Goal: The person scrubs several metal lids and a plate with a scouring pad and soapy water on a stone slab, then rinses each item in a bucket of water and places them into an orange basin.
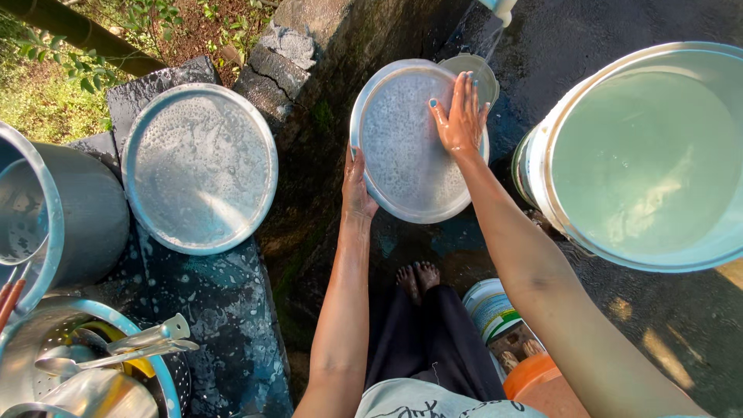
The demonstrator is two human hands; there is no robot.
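Nearest, left hand [357,188] gripping the lower-left rim of the soapy round steel plate [402,162], right hand [462,116] spread flat on its upper-right face, fingers apart, water-filled bucket [542,186] just right of that hand, second soapy plate [200,166] well left on the dark slab [224,310].

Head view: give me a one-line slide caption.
Left hand grips a soapy round steel plate by its rim while the right hand rubs its face beside a water-filled bucket.

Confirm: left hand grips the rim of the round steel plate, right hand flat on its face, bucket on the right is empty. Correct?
Not quite. The head view shows the bucket full of water. The rest holds: left hand on the rim of the plate, right hand flat on its face.
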